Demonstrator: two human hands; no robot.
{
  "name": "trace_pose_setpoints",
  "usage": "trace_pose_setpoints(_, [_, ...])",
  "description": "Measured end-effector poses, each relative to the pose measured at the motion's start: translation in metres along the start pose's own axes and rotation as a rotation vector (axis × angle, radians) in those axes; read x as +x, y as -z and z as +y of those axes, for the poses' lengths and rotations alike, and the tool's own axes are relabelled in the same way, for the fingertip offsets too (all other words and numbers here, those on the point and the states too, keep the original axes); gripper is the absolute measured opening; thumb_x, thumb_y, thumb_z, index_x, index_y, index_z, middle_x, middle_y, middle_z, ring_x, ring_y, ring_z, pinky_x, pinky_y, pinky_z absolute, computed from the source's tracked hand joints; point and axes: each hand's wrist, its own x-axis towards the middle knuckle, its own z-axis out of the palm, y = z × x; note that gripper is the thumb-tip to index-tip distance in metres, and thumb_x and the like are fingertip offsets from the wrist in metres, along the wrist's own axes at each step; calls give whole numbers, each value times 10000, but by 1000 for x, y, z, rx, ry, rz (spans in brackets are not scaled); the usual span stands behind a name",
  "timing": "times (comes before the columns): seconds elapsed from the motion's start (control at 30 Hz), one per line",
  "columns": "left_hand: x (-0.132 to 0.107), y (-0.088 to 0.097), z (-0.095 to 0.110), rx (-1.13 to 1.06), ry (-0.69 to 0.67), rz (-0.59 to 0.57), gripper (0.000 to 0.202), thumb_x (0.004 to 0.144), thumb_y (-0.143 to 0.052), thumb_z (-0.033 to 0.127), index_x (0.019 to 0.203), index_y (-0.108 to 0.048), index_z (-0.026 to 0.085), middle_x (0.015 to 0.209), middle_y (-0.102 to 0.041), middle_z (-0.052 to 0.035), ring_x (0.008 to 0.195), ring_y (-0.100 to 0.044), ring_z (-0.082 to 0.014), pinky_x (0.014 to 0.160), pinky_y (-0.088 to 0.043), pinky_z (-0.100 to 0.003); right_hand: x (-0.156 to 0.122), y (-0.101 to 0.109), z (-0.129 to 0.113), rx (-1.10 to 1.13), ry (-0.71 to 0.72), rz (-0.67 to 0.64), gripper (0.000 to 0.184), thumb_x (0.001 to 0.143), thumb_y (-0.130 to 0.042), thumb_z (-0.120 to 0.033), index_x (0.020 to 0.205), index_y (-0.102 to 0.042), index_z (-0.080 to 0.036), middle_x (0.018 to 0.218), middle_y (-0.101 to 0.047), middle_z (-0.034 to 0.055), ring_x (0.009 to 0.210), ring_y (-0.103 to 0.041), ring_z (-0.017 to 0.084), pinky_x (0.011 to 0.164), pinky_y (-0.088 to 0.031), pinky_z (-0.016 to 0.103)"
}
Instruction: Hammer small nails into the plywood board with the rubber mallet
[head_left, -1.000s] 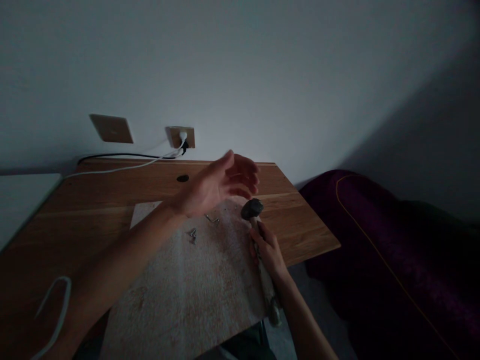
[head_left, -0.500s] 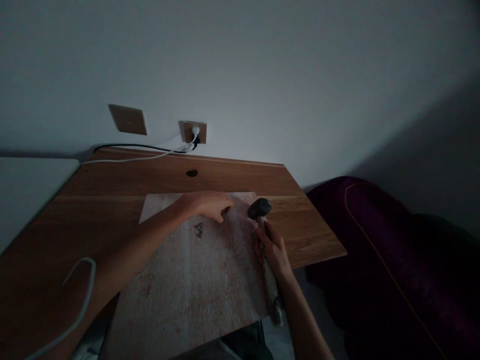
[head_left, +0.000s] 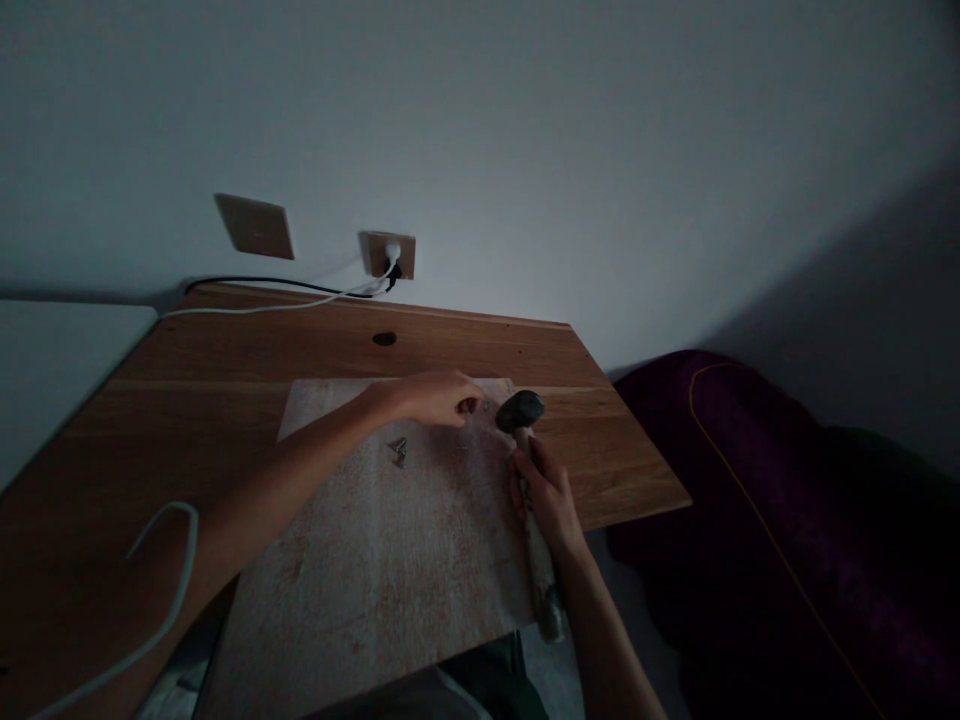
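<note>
My right hand (head_left: 547,495) is wrapped round the pale handle of a hammer, whose dark head (head_left: 520,410) rests on the far right corner of a pale, rust-speckled board (head_left: 375,560). My left hand (head_left: 435,398) reaches across the board just left of the hammer head. Its fingertips are pinched together on a small bent nail that is mostly hidden by the fingers. A couple of small nails (head_left: 398,449) lie loose on the board, below my left wrist.
The board lies on a wooden desk (head_left: 225,360) with a cable hole (head_left: 384,338). A white cable (head_left: 161,580) loops at the near left. Cables run to a wall socket (head_left: 391,254). A dark purple cushioned seat (head_left: 750,500) stands right of the desk.
My left hand came down from above the board, closed on the bent nail that lay there, and shifted slightly towards the hammer head. My right hand kept its hold on the hammer.
</note>
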Motion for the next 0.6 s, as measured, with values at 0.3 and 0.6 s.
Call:
trace_pose_setpoints(0.3, [6,-12,-29,-60,47,171,110,855,-619,155,858,-712,212,882,-769,-34,814,-698,-178,760,-442,-288,-1,-1,0,18,1,4,443,845,-724,-676,834,-555,-267,430,-515,-96,314,-388,107,318,-333,230])
trace_pose_setpoints(0.6, [4,-12,-27,1,4,159,113,857,-595,124,811,-653,209,846,-734,-26,809,-672,-170,757,-428,-282,-2,-1,-2,15,11,5,416,860,-722,-642,817,-553,-265,428,-516,-94,317,-392,105,327,-325,229])
